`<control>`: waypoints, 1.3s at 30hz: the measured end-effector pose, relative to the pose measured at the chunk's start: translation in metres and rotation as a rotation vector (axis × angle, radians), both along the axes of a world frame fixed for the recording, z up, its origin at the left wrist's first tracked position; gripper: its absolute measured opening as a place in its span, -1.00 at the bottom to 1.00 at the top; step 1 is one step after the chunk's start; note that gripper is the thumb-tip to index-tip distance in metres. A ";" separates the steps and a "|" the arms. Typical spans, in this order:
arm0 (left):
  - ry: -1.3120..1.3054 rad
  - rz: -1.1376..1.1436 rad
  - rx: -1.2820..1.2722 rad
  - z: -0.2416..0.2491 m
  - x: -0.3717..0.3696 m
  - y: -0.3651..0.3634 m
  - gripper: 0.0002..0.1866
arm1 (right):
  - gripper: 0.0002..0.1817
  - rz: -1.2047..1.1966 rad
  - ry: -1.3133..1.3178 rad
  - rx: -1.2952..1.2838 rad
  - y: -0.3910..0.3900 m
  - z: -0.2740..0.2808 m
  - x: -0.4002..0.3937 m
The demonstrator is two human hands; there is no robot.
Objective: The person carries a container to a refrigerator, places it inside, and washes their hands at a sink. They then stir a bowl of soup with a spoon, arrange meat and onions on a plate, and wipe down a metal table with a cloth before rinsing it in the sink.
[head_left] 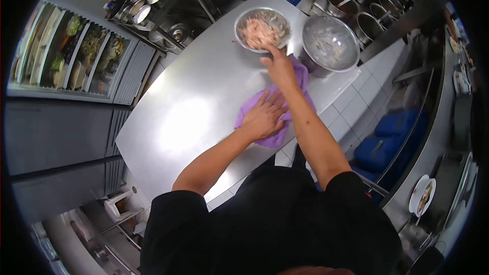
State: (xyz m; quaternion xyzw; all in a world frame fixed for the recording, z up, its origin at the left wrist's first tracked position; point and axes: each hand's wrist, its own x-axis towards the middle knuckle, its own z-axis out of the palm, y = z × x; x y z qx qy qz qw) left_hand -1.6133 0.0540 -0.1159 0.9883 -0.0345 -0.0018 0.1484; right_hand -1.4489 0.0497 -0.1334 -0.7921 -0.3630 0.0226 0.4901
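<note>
My left hand [262,118] lies flat with its fingers spread on a purple cloth [272,139], which is bunched on the steel table. My right hand [279,66] reaches past the cloth to the near rim of a metal bowl [245,44]. Its fingers are at the rim, with the thumb outside. Inside that bowl is a pale pink mixture [262,30] that looks like raw meat, slightly blurred. To the right stands a larger metal bowl [351,63] with pale residue on its inner wall. Part of the cloth is hidden under my right forearm.
The steel table [168,86] has its right edge close to the larger bowl. Several metal pots [340,2] stand beyond it at the upper right. A glass-fronted fridge [71,53] is on the left. Blue containers [377,147] and a white dish [422,195] are at the right.
</note>
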 end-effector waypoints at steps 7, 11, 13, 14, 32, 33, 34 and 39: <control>0.149 0.190 0.035 0.010 -0.076 -0.023 -0.36 | -0.48 0.098 0.339 0.024 -0.173 0.020 0.013; 0.061 0.300 0.061 0.012 -0.048 -0.045 -0.36 | -0.44 -0.204 0.058 0.085 -0.211 0.065 0.065; 0.044 0.327 0.064 0.012 -0.021 -0.053 -0.38 | -0.45 -0.114 -0.072 0.063 -0.196 0.055 0.092; 0.029 0.336 0.071 0.013 -0.011 -0.055 -0.39 | -0.45 -0.074 -0.143 0.060 -0.188 0.051 0.103; -0.235 0.820 -0.159 -0.028 0.129 -0.024 -0.30 | -0.69 -0.287 0.165 0.177 -0.361 0.069 0.094; -0.226 0.797 -0.097 -0.026 0.152 -0.020 -0.26 | -0.69 -0.323 0.182 0.189 -0.383 0.071 0.089; -0.217 0.771 -0.036 -0.024 0.176 -0.017 -0.21 | -0.69 -0.363 0.198 0.201 -0.403 0.075 0.084; -0.165 0.497 0.146 -0.024 0.256 -0.027 -0.21 | -0.68 -0.559 0.248 0.228 -0.476 0.087 0.060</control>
